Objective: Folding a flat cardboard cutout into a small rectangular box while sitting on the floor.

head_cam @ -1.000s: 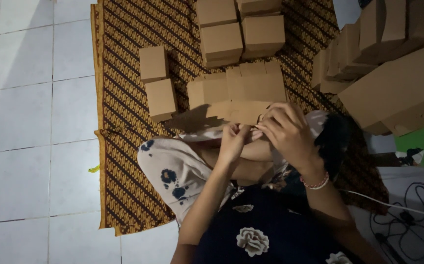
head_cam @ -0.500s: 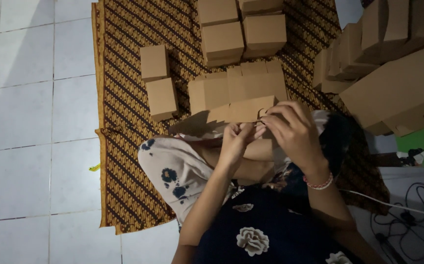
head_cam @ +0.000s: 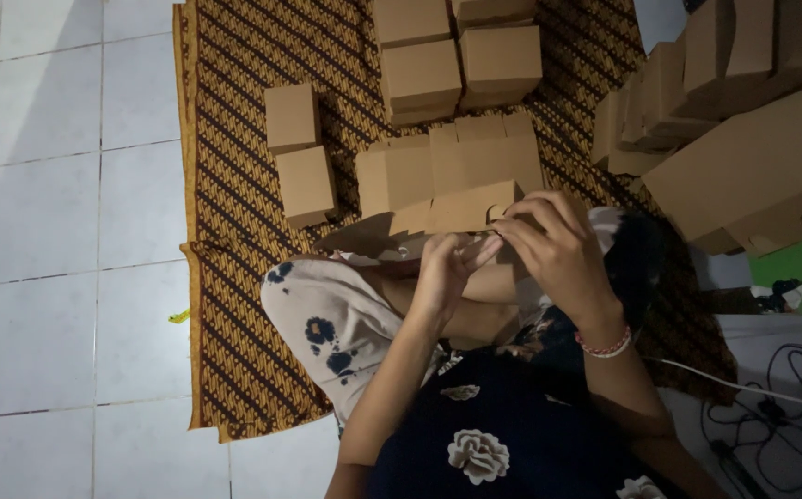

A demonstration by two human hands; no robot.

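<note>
Two hands [head_cam: 512, 254] on flat, sideways-lying cardboard box [head_cam: 452, 180]

White tiled floor [head_cam: 49, 231] bears a patterned mat [head_cam: 234, 212] scattered with cardboard boxes [head_cam: 304, 148]

One view only, taken from a head-worn camera, aimed steeply down over the lap. The hands are seen close, mid-frame; the patterned mat [head_cam: 244, 185] and white tiled floor [head_cam: 59, 231] are seen farther off.
</note>
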